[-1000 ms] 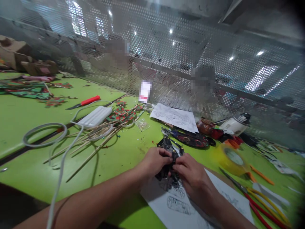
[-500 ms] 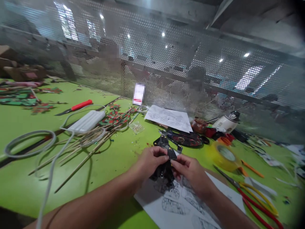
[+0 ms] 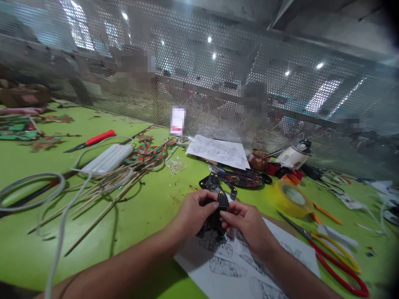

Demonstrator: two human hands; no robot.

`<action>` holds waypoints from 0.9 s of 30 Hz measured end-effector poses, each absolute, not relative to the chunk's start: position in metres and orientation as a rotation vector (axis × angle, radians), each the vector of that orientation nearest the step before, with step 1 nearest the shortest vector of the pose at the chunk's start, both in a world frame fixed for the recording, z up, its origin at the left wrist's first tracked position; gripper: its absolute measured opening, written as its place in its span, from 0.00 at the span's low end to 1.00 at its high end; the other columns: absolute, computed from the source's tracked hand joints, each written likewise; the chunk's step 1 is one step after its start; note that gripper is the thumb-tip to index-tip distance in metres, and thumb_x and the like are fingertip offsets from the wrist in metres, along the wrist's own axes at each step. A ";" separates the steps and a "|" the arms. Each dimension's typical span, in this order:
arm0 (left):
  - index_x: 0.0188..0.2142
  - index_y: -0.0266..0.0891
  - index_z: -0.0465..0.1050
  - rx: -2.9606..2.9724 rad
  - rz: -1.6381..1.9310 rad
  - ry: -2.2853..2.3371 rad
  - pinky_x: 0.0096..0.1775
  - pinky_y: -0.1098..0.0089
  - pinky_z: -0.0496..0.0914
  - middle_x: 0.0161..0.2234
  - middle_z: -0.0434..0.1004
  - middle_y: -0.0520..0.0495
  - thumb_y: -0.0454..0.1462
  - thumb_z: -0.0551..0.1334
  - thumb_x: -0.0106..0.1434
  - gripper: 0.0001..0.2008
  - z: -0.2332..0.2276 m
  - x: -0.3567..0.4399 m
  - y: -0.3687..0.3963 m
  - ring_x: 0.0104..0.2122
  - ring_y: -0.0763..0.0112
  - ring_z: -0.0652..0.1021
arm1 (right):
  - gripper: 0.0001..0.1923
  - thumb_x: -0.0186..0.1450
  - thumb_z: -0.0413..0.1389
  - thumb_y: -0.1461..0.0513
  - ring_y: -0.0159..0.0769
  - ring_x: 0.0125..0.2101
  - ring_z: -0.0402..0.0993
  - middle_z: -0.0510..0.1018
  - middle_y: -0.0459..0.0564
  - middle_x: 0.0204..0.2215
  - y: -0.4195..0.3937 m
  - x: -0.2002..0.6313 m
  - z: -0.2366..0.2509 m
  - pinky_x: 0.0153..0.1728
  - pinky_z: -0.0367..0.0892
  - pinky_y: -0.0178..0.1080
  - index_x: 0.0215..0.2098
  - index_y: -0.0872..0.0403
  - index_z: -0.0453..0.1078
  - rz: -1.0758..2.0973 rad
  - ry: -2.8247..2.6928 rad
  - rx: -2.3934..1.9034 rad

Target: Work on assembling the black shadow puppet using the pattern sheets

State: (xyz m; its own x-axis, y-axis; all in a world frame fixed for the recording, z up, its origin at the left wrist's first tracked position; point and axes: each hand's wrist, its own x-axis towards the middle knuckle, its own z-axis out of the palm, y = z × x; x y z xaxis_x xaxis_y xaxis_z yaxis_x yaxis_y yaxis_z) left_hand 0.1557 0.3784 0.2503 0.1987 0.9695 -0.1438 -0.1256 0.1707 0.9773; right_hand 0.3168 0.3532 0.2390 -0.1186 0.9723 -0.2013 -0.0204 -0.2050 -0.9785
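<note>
A black jointed cut-out figure [image 3: 214, 182] with pale line patterns and small gold-coloured fasteners is between my hands. My left hand [image 3: 197, 209] pinches its striped part between thumb and fingers. On the other side, my right hand [image 3: 241, 219] has its thumb and fingertips pressed together at the edge of that part; whatever is in them is too small to make out. Below the figure lies a white sheet with printed line drawings [image 3: 229, 284], partly covered by my hands and forearms.
Right of my hands are yellow tape [image 3: 291, 197], scissors [image 3: 335, 249] and an orange pen-like tool [image 3: 327, 213]. Thin sticks [image 3: 96, 211], a white power bank-like block [image 3: 109, 158], cables and a red-handled knife [image 3: 100, 138] lie left. A perforated screen [image 3: 199, 91] stands behind.
The view has shifted slightly, so the table items sit a little further left. My hands stay at the striped part, with only slight finger movement on the right.
</note>
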 end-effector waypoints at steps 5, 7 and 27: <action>0.35 0.36 0.76 0.963 0.945 0.913 0.37 0.70 0.68 0.30 0.78 0.48 0.32 0.64 0.54 0.08 0.253 0.154 0.376 0.29 0.72 0.75 | 0.17 0.51 0.69 0.55 0.25 0.20 0.67 0.76 0.46 0.22 0.356 0.320 0.238 0.22 0.60 0.29 0.29 0.58 0.72 1.590 -1.037 -1.166; 0.39 0.36 0.76 0.880 0.907 0.839 0.39 0.69 0.69 0.34 0.79 0.46 0.31 0.63 0.54 0.12 0.253 0.153 0.375 0.32 0.71 0.76 | 0.16 0.51 0.69 0.56 0.25 0.21 0.67 0.76 0.46 0.22 0.359 0.325 0.239 0.22 0.60 0.29 0.30 0.59 0.72 1.621 -1.002 -1.128; 0.27 0.34 0.74 0.998 0.784 1.009 0.29 0.73 0.60 0.22 0.73 0.52 0.32 0.67 0.48 0.05 0.242 0.154 0.378 0.23 0.76 0.69 | 0.14 0.53 0.68 0.58 0.31 0.29 0.69 0.75 0.47 0.28 0.361 0.328 0.239 0.34 0.64 0.36 0.32 0.58 0.74 1.691 -1.059 -1.007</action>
State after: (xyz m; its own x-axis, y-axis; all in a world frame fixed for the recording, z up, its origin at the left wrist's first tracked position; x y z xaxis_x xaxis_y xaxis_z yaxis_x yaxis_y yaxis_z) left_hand 0.1538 0.3781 0.2419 0.3475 0.8853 -0.3091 -0.0801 0.3565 0.9309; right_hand 0.3279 0.3609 0.2390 -0.2880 0.9409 -0.1780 -0.2506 -0.2534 -0.9343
